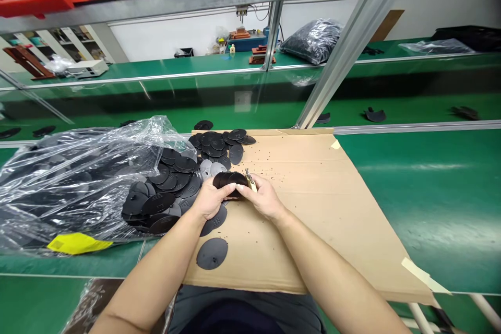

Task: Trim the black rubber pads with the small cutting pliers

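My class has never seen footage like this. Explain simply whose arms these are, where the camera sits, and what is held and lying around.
These are a person's own arms, not a machine's. The single picture comes from a camera worn on the head, looking forward and down. The left hand and right hand together hold dark flat pieces; a small tool also shows at the right hand. Below them, cardboard lies on a green surface. More dark discs lie at the edge of a clear plastic bag.

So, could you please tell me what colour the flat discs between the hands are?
The flat discs are black, best seen in the head view.
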### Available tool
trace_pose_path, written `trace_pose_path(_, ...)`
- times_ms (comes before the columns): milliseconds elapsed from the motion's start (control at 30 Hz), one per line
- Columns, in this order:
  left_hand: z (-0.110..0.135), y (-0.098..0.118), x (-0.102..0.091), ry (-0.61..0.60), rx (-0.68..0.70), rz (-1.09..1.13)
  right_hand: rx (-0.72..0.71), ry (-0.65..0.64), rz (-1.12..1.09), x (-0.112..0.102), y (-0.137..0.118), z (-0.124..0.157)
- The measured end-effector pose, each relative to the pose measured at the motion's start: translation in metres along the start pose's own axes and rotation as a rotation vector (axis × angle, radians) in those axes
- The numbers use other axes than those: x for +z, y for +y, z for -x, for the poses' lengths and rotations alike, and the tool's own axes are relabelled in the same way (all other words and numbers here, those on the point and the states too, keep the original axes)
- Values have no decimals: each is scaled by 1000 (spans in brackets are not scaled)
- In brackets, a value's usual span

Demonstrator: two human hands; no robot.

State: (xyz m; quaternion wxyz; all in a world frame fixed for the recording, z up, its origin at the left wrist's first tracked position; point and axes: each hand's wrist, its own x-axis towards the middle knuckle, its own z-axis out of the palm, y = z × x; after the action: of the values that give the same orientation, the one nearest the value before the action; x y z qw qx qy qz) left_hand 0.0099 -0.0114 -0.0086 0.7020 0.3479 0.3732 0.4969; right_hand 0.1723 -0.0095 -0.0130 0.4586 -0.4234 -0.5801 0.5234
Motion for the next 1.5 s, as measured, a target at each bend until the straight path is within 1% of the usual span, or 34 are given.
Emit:
trace_pose_path(200,-1,-2,-1,-27,77,-40,8,64,19,2,0,1)
trace_pose_path(367,-2,-3,-2,-58,96,-68,-17,89,42,0,-4,1)
trace_pose_path(533,-3,-3,-2,-58,75,-68,-17,109,54,0,-4,0)
trace_pose_path(667,-3,-2,-1,-36,53,-70,-26,119,54,1,0,1)
trace_pose_path(833,-3,-2,-1,8,65,-59,-55,102,48,4,3,1)
trace_pose_path(1033,-2,-1,2,-2,55,-50,-65,177,131,5,7,-1)
trace_pose_path(1100,-3,0,1,32,21,-18,-89,170,168,5,8,0)
trace_pose_path(1167,-4,2,0,62,-36,7,-144,110,160,5,7,2)
trace_pose_path(1233,-5,3,-2,58,-73,29,-207,40,127,5,5,5)
trace_pose_path(1267,-5,3,-3,48,-77,37,-234,25,124,6,4,7)
trace_pose_path(1300,-5,3,-4,35,-76,43,-258,30,137,7,3,8)
trace_pose_path(1367,-5,3,-4,11,-84,38,-298,83,196,8,1,9)
trace_pose_path(1433,-4,3,-4,-16,-111,19,-334,133,255,8,-1,10)
trace_pose_path(1500,-3,3,-3,-45,-136,6,-365,154,301,8,-2,9)
